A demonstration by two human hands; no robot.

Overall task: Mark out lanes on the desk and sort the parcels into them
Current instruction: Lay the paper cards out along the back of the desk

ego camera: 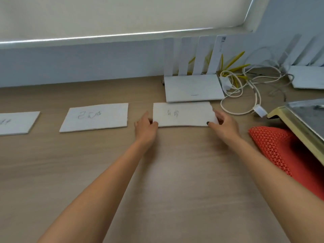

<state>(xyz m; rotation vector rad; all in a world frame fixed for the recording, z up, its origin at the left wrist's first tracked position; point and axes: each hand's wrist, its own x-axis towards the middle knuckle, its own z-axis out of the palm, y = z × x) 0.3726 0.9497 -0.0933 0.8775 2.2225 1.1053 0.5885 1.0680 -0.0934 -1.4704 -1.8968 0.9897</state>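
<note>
Three white paper labels with handwritten characters lie in a row on the wooden desk (175, 172). The right label (182, 114) lies flat just in front of a router. My left hand (146, 128) grips its left edge and my right hand (222, 125) grips its right edge. The middle label (94, 117) lies untouched to the left. A third label (15, 122) is cut off by the left frame edge. No parcels are in view.
A white router (192, 87) with upright antennas stands right behind the held label. Tangled white and yellow cables (245, 85) spread to its right, beside a second router (308, 76). An orange mesh cushion (284, 151) and a raised metal-topped tray (305, 120) occupy the right edge.
</note>
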